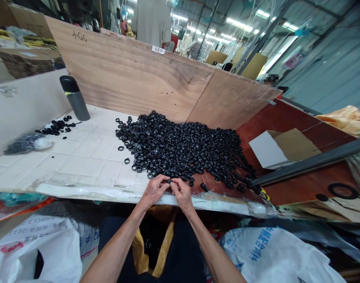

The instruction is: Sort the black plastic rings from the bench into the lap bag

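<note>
A wide heap of small black rings (180,143) covers the middle of the work table. At its near edge, my left hand (154,191) and my right hand (181,192) meet with fingertips pinched together. Between them is a small black ring (169,181), mostly covered by the fingers, and both hands grip it. A few loose rings (127,160) lie left of the heap. Below the hands, between the knees, an open yellow sack (140,257) holds dark pieces inside.
A grey bottle with a black lid (76,100) stands at the back left, near a small pile of black pieces (56,127) and a plastic bag (26,143). Wooden boards (132,74) wall the back. An open carton (269,151) and a metal bar (312,161) are at right.
</note>
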{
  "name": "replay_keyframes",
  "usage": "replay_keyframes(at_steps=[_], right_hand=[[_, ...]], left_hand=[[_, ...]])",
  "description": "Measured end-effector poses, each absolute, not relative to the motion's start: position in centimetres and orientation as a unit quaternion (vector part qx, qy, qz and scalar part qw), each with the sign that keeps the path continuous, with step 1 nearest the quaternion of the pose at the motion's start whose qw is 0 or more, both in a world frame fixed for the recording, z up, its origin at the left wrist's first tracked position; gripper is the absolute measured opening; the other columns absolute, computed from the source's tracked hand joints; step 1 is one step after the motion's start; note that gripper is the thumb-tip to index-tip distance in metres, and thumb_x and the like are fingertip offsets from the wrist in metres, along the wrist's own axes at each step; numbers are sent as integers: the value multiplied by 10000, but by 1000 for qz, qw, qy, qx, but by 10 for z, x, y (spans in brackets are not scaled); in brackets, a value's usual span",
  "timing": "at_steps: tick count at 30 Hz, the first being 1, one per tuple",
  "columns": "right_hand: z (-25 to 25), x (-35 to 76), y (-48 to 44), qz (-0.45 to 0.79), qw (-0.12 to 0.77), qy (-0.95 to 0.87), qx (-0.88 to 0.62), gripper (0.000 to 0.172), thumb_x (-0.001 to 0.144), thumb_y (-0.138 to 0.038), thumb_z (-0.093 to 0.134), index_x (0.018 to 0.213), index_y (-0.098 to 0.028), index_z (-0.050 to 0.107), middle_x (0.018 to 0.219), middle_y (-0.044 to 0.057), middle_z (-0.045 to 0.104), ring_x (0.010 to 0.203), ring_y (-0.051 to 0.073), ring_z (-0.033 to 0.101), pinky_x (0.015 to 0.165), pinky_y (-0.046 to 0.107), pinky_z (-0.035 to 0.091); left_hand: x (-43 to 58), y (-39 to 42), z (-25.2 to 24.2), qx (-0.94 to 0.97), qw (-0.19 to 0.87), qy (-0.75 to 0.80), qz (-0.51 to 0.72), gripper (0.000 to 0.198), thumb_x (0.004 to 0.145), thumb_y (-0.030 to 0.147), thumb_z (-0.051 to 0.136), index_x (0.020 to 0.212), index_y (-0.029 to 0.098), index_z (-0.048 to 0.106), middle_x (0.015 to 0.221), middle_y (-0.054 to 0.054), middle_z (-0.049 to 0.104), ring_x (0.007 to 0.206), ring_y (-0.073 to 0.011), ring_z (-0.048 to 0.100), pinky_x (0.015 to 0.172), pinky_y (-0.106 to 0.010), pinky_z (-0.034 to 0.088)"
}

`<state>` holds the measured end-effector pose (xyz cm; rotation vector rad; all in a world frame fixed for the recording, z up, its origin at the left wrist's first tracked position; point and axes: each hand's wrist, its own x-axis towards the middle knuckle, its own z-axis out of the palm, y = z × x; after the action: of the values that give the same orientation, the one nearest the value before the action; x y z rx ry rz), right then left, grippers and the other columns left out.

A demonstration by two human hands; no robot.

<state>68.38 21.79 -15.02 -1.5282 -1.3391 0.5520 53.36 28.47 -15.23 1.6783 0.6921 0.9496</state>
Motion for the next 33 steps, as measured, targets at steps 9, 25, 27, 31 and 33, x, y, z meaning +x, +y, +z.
replay_keyframes(at_steps=[9, 25, 27, 31, 33], right_hand=[[-152, 683, 218, 259, 521, -530, -616, 268, 945, -425, 560, 1033, -187, 647, 605, -21, 625, 551, 151, 610, 593, 257, 516], [-144, 689, 220, 217, 540, -590, -560, 156, 921, -248, 591, 1021, -235, 709, 1054, 69, 667, 997, 215, 637, 907, 352, 520], [-144, 690, 220, 224, 546, -587, -554, 154, 919, -253, 598, 1020, -234, 712, 1066, 73, 666, 1011, 216, 637, 916, 359, 526], [-144, 691, 219, 236, 556, -580, -547, 158, 913, -266, 623, 1006, -229, 745, 1090, 87, 661, 1033, 221, 637, 902, 359, 542], [-143, 692, 219, 241, 561, -573, -547, 144, 904, -271, 636, 970, -225, 756, 1075, 86, 666, 1022, 219, 641, 894, 355, 544]], left_hand=[[534, 285, -148, 684, 530, 304, 398, 198, 882, 255, 602, 1049, 179, 676, 965, -36, 718, 835, -168, 713, 781, -295, 594], [536, 287, -143, 622, 625, 316, 351, 248, 828, 330, 625, 984, 143, 676, 689, 5, 686, 652, -147, 649, 656, -264, 530], [535, 287, -142, 622, 627, 318, 345, 244, 831, 323, 624, 985, 141, 675, 688, 6, 686, 655, -144, 648, 662, -261, 525], [535, 288, -145, 637, 602, 330, 351, 245, 821, 302, 634, 1004, 145, 677, 758, -6, 704, 701, -146, 649, 675, -257, 520], [535, 289, -147, 644, 590, 328, 359, 247, 807, 293, 647, 1007, 150, 676, 813, -12, 711, 739, -150, 655, 694, -258, 524]])
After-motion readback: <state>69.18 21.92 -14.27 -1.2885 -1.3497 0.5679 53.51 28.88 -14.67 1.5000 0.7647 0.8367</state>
